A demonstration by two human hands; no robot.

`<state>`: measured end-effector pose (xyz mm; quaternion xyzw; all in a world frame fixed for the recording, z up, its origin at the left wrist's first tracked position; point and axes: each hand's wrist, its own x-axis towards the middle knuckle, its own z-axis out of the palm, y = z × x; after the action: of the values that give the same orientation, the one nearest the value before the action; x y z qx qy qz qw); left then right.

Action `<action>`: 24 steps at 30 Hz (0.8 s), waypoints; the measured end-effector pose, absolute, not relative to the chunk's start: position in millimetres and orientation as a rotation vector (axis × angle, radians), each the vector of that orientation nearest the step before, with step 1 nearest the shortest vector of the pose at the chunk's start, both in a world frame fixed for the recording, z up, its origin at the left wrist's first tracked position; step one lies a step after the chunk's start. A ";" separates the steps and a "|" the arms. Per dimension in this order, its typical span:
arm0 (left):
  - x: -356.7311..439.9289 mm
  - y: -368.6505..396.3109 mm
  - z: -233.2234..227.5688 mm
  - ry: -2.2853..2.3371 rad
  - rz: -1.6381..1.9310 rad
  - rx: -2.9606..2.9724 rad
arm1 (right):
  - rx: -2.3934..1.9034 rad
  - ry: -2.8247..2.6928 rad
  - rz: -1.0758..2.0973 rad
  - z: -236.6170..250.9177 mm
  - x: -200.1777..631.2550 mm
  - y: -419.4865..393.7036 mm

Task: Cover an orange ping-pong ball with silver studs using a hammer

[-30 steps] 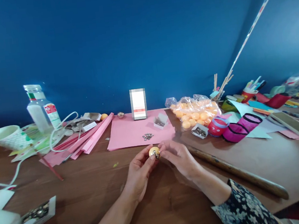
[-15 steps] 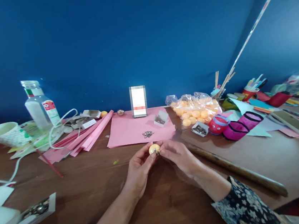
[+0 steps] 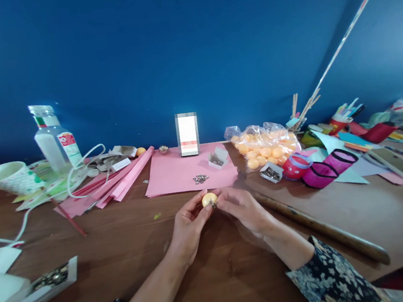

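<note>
Clearly, left hand (image 3: 190, 225) and right hand (image 3: 242, 209), fingers nearly closed, pinch a round pale-yellow, metal-studded ball (image 3: 209, 198) below the pink paper sheets (image 3: 167, 172) — slack fingertips might drop it.

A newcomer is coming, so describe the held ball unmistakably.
Find the pink paper on the brown table. Nearer the viewer, between the left hand and right hand, is the yellow ball; shiny metal bits set it apart from the bagged orange balls.

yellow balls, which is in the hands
The round yellow ball between left hand and right hand, silvery metal at its lower edge; most others sit inside a clear plastic bag.
</note>
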<state>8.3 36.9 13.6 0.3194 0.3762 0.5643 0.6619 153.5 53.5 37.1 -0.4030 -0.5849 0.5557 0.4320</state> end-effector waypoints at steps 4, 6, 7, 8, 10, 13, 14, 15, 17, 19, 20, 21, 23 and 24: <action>7.9 37.1 13.9 0.852 1.275 0.722 | -1.005 -1.465 1.393 37.2 153.9 53.2; 7.8 37.3 14.2 0.867 1.275 0.724 | -1.003 -1.468 1.391 36.6 154.0 53.4; 7.7 37.5 14.3 0.874 1.276 0.727 | -1.004 -1.471 1.390 36.4 154.1 53.5; 7.7 37.7 14.3 0.879 1.278 0.731 | -1.006 -1.473 1.389 36.3 154.1 53.7; 7.6 37.9 14.4 0.887 1.282 0.740 | -1.008 -1.476 1.388 36.5 154.2 54.0; 7.3 37.8 14.3 0.891 1.282 0.753 | -0.998 -1.479 1.380 37.2 154.4 54.1; 7.2 37.7 14.2 0.892 1.281 0.757 | -0.994 -1.480 1.377 37.4 154.5 54.1; 7.1 37.6 14.1 0.892 1.279 0.759 | -0.993 -1.481 1.376 37.4 154.6 54.2; 7.0 37.5 13.9 0.894 1.277 0.753 | -0.995 -1.479 1.377 37.0 154.7 54.2; 7.0 37.4 14.0 0.893 1.277 0.740 | -1.000 -1.480 1.379 36.6 154.7 54.3; 7.0 37.4 14.2 0.894 1.276 0.733 | -1.003 -1.481 1.378 36.5 154.7 54.3; 7.1 37.3 14.3 0.894 1.273 0.727 | -1.006 -1.484 1.377 36.6 154.6 54.2; 7.0 37.3 14.6 0.896 1.267 0.723 | -1.008 -1.493 1.374 37.5 154.3 54.1; 6.9 37.2 14.6 0.896 1.265 0.725 | -1.009 -1.498 1.372 38.1 154.2 53.9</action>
<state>6.9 37.2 14.6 0.3200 0.3952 0.5582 0.6556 154.2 53.9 38.1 -0.4030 -0.5986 0.5480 0.4231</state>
